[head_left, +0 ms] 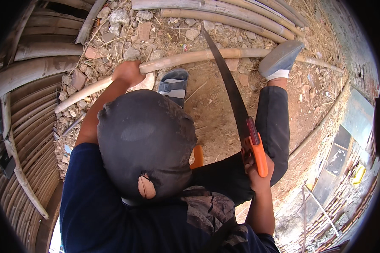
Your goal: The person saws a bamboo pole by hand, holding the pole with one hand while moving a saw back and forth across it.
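My left hand is closed around a long bamboo pole that lies across the ground in front of me. In my right hand is a handsaw, gripped by its orange handle. Its long dark blade points forward and crosses over the pole; whether the teeth touch the bamboo I cannot tell. My right foot, in a grey-blue sandal, rests over the pole's right part. Close to me, my bent left knee in torn dark trousers hides part of the ground. The left sandal stands just behind the pole.
More bamboo poles lie along the far side. Rubble and broken bricks cover the ground at the far left. A slatted bamboo structure rises on the left, a weathered wall on the right. Something orange shows beside my knee.
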`<action>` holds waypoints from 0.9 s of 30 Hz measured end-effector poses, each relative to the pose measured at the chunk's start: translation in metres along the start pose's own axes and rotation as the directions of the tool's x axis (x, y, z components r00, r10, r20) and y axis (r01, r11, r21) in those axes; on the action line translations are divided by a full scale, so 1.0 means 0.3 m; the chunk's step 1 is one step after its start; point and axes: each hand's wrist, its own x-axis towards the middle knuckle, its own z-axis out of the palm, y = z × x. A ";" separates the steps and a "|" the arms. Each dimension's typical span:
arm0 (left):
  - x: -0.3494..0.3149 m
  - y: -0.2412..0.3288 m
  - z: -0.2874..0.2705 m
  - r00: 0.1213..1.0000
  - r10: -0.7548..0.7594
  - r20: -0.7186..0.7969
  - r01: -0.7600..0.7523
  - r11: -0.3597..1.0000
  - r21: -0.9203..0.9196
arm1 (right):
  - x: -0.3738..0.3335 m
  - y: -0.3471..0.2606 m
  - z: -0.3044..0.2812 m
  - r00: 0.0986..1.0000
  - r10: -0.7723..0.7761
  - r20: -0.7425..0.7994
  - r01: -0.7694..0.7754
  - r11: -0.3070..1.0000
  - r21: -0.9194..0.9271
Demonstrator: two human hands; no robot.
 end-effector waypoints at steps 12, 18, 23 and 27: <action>-0.007 0.034 -0.027 0.997 -0.046 0.066 0.044 0.999 0.029 | 0.061 -0.005 0.029 0.996 0.071 0.053 -0.081 0.974 0.210; 0.001 0.026 -0.026 0.995 -0.045 0.092 0.040 0.998 0.049 | 0.058 0.013 0.000 0.986 0.090 0.143 -0.117 0.975 0.189; -0.001 0.030 -0.039 0.993 -0.043 0.107 0.037 0.998 0.059 | 0.046 0.008 -0.012 0.991 0.076 0.112 -0.084 0.994 0.070; -0.004 0.033 -0.041 0.995 -0.037 0.093 0.032 0.998 0.053 | 0.047 0.025 -0.027 0.988 0.078 0.134 -0.090 0.992 0.084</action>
